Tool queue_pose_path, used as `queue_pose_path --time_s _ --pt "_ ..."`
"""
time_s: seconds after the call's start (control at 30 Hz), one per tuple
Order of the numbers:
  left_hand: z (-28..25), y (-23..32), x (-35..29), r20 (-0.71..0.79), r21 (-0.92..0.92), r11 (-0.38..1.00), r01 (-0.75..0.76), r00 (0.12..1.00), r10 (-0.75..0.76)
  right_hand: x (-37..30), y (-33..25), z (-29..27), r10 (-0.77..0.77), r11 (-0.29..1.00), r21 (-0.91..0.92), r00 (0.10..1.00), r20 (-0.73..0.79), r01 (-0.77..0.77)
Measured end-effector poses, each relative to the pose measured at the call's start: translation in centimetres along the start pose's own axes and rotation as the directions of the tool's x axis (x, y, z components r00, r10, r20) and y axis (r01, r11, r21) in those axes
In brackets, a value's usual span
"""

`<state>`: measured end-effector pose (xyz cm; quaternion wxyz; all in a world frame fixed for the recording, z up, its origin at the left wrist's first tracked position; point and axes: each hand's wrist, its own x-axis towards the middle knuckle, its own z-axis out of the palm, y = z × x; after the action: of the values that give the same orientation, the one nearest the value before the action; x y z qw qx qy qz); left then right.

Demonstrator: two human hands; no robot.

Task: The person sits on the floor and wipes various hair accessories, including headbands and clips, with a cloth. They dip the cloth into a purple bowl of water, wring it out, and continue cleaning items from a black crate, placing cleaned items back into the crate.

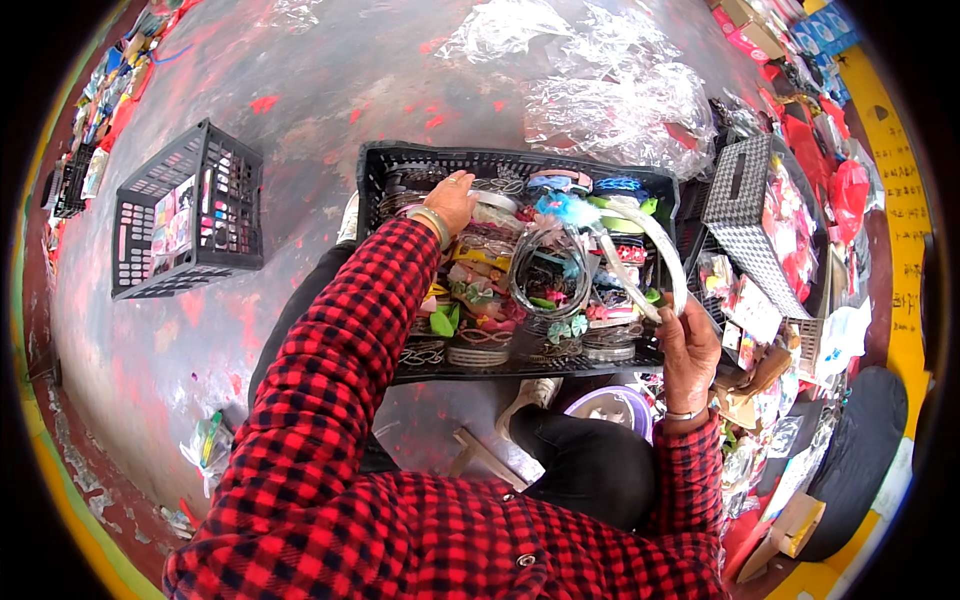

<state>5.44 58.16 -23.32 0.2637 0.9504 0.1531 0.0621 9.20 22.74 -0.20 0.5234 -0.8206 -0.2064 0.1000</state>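
Note:
A black plastic crate [520, 375] in front of me is packed with rows of headbands, some with bows, flowers and leaf shapes. My right hand [690, 350], at the crate's near right corner, pinches a shiny white headband [655, 235] by its ends; its curve reaches over the crate. A fluffy blue trim [570, 208] lies by that curve; whether it is attached, I cannot make out. My left hand [455, 203] reaches over the far left of the crate, fingers bent down at the headbands there. Their tips are hidden. Dark hoop headbands [550, 275] lie mid-crate.
Another black crate [190, 215] with small packages stands on the floor at left. Clear plastic wrapping [620, 100] spreads beyond the crate. A woven basket [745, 210] and piled goods crowd the right side. A purple-rimmed basin [610, 408] sits by my knee.

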Motion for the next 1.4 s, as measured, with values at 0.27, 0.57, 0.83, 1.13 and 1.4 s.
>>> queue_pose_path --time_s 0.27,0.57,0.83,1.13,1.4 --pt "3.8 -0.2 3.1 -0.065 -0.077 0.993 0.091 0.993 -0.096 0.8 3.6 -0.3 0.053 0.997 -0.065 0.998 0.021 -0.052" --pt "5.0 -0.4 3.5 -0.150 -0.117 0.985 0.124 0.979 -0.141 1.1 2.7 0.1 0.146 0.989 0.031 0.988 0.054 -0.148" --pt "2.7 1.2 3.6 -0.016 0.015 0.991 0.134 0.991 -0.134 1.1 2.4 0.3 0.215 0.973 0.075 0.974 0.068 -0.220" --pt "0.8 3.2 5.5 0.257 0.048 0.988 0.145 0.954 -0.153 1.3 2.4 0.8 0.221 0.973 0.048 0.971 0.094 -0.226" --pt "1.0 4.4 6.5 0.325 0.230 0.972 0.042 0.938 -0.118 1.9 1.9 1.7 0.261 0.957 0.106 0.961 0.088 -0.270"
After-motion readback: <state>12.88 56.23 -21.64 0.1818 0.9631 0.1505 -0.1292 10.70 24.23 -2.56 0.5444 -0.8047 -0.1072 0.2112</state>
